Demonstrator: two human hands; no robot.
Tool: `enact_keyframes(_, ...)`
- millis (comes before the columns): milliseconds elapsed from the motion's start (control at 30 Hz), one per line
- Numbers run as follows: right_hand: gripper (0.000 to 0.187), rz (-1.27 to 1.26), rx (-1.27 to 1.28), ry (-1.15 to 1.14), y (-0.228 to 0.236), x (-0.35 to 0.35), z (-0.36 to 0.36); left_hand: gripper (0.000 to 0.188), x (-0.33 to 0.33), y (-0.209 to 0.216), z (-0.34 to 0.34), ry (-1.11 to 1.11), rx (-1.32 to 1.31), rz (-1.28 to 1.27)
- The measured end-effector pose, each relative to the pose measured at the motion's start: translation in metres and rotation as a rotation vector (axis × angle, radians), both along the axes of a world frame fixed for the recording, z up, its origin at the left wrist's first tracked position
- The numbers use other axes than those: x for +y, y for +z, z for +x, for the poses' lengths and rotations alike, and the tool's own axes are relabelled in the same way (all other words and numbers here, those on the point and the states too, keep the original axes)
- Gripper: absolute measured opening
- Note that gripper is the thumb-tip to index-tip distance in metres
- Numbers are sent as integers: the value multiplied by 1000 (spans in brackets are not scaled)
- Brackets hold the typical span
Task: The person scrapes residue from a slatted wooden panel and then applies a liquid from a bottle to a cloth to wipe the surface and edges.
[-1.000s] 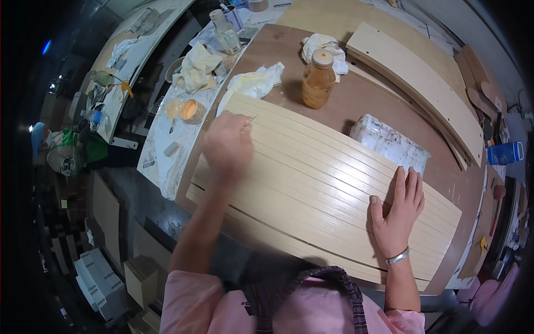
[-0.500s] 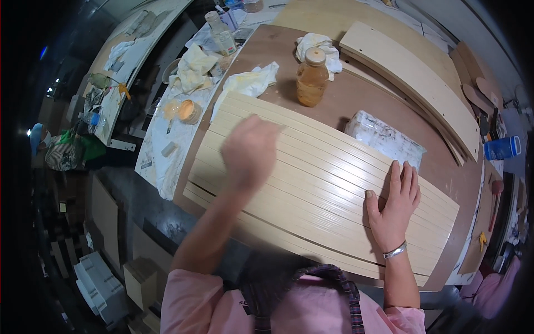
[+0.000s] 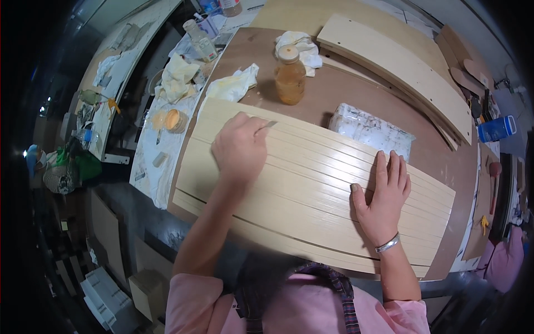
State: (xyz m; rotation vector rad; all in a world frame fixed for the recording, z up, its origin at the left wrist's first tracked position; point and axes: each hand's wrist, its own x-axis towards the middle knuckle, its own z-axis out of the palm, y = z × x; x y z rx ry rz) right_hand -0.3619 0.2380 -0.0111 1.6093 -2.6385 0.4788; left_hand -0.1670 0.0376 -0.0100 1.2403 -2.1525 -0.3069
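A long cream panel [image 3: 300, 203] with parallel grooves lies across the table before me. My left hand [image 3: 241, 147] is closed over its upper left part, pinching a small thin grey blade [image 3: 270, 125]. The blade's tip shows beyond my fingers, near a groove by the far edge; its rest is hidden in the hand. My right hand [image 3: 384, 203] lies on the right part of the panel, fingers spread and holding nothing. Behind the panel's far edge sits a stained, plastic-wrapped block [image 3: 370, 131].
A capped jar of amber liquid [image 3: 290, 78] stands beyond the panel, near crumpled white cloths [image 3: 236, 84]. Long pale boards [image 3: 397, 72] lie at the back right. On the left side table are an open tub of orange paste [image 3: 176, 121] and a glass bottle [image 3: 201, 42].
The whole view has shifted slightly. My left hand has moved a little toward the far edge of the panel, and the blade tip now shows clearly. My right hand stays on the panel.
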Motion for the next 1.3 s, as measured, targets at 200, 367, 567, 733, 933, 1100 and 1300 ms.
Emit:
enact_keyframes(200,82,5,-1,-14,1,2,0,11,2,0,-4,17,-24,-15)
enact_keyframes(367,82,2,4,-7,0,1,1,10,2,1,-1,47,-99,-84)
enact_keyframes(567,82,-1,17,-5,-1,2,1,10,14,-1,-7,33,-145,-170)
enact_keyframes(733,82,-6,19,-3,-2,1,2,14,17,-2,-6,28,-138,-172)
enact_keyframes(933,82,-12,9,-4,-2,2,-1,14,17,5,-7,-57,-111,-57)
enact_keyframes(1100,81,-19,0,-6,-2,1,2,12,8,3,0,-57,-98,-83)
enact_keyframes(1300,81,-11,6,-9,-2,2,0,11,5,5,-8,-87,-109,-40)
